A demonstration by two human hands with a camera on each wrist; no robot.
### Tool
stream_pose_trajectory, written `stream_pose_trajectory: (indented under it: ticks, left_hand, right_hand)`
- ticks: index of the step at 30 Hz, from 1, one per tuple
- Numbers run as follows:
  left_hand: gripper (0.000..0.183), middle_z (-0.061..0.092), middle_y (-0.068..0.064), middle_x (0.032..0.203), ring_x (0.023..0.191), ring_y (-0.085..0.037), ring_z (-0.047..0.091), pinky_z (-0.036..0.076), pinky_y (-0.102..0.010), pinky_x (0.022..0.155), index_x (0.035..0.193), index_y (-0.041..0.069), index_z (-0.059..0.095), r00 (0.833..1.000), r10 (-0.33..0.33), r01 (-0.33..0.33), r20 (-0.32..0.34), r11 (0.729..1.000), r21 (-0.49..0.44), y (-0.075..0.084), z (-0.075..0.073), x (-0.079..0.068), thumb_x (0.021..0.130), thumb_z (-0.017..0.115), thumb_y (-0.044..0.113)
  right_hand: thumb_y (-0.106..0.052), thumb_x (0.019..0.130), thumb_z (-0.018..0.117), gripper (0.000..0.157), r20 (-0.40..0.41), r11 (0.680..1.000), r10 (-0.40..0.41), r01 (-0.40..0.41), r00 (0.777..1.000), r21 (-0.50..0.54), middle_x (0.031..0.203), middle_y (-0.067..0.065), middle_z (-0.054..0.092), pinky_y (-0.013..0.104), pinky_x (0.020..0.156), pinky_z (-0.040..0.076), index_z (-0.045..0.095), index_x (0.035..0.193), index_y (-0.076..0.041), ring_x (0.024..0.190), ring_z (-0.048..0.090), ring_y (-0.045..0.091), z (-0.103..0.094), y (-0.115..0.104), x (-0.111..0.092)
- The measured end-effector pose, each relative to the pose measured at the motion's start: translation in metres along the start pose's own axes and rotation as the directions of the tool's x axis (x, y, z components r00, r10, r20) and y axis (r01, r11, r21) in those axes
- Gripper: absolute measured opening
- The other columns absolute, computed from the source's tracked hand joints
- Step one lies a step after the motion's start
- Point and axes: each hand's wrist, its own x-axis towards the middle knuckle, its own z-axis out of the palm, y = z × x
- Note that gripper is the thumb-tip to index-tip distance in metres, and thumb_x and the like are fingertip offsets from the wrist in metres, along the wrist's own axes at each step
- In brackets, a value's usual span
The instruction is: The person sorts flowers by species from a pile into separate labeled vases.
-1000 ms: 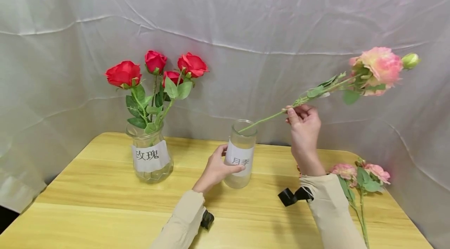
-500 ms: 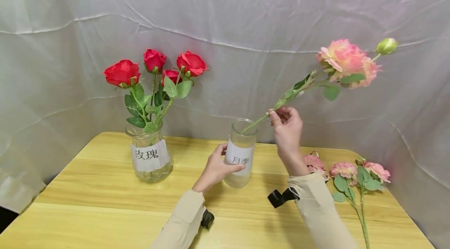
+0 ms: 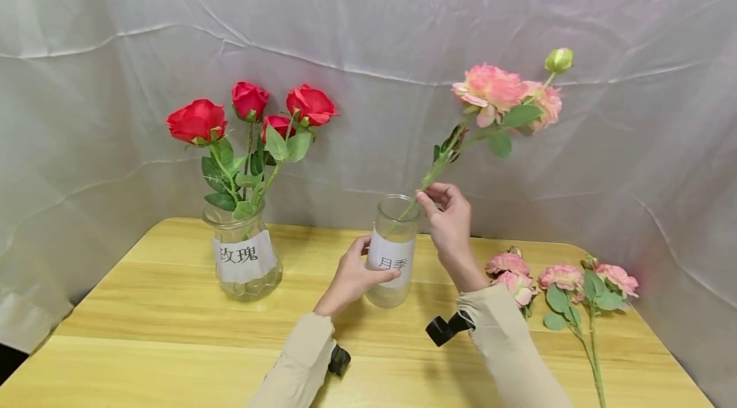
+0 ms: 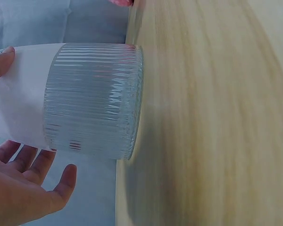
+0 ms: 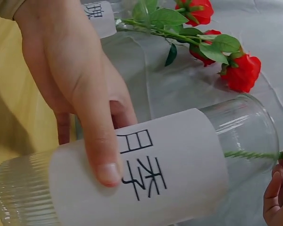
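My left hand [image 3: 358, 275] grips a clear glass vase [image 3: 390, 298] by its white paper label, thumb across the front and fingers behind. In the left wrist view the ribbed lower part of the vase [image 4: 92, 99] shows, its base at the wooden table. Beside the rim, my right hand [image 3: 450, 219] pinches the green stem of a pink flower spray [image 3: 495, 91], which has two blooms and a bud. The stem leans to the right, with its lower end inside the vase. In the right wrist view, the stem [image 5: 247, 154] shows through the glass below the mouth.
On the left stands a second labelled glass vase [image 3: 247, 286] holding several red roses [image 3: 198, 121]. More pink flowers [image 3: 561, 279] lie at the right side of the wooden table [image 3: 173, 357]. A grey curtain [image 3: 368, 24] hangs close behind the table.
My right hand has moved left and slightly down toward the vase. The pink flower spray has swung left and more upright, its stem further into the vase. My left hand has stayed put.
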Motion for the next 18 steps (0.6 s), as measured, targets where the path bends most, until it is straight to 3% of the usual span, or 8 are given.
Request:
stream_pose_trajectory:
  ticks: [10,14,18]
  left_hand:
    - [0.08,0.054,-0.013,0.129,0.119,-0.03,0.048,0.038,-0.051,0.099,0.138,0.003,0.043,1.0,-0.001,0.002,-0.006,1.0,0.005,0.002,0.0,-0.001,0.073,0.085,0.025]
    - [0.08,0.054,-0.012,0.128,0.119,-0.03,0.048,0.038,-0.051,0.099,0.138,0.004,0.044,1.0,-0.007,0.007,-0.005,1.0,-0.003,0.002,0.0,-0.001,0.073,0.085,0.024]
    - [0.079,0.053,-0.013,0.129,0.119,-0.03,0.048,0.037,-0.05,0.1,0.138,0.004,0.044,1.0,-0.003,0.003,-0.008,1.0,-0.006,0.002,0.0,-0.002,0.073,0.085,0.024]
  right_hand:
    - [-0.002,0.086,0.07,0.019,0.061,1.0,0.025,-0.024,0.998,-0.018,0.097,0.016,0.065,0.021,0.072,0.046,0.064,0.102,0.007,0.088,0.057,0.019,0.003,0.005,-0.003]
    - [-0.003,0.086,0.07,0.019,0.064,1.0,0.028,-0.027,0.998,-0.013,0.096,0.015,0.066,0.026,0.078,0.044,0.068,0.101,0.009,0.092,0.056,0.018,0.002,0.009,-0.007]
    - [-0.009,0.091,0.066,0.026,0.081,0.998,0.062,-0.063,0.995,0.007,0.109,0.017,0.066,0.028,0.079,0.046,0.068,0.111,0.008,0.094,0.057,0.013,-0.002,0.015,-0.014]
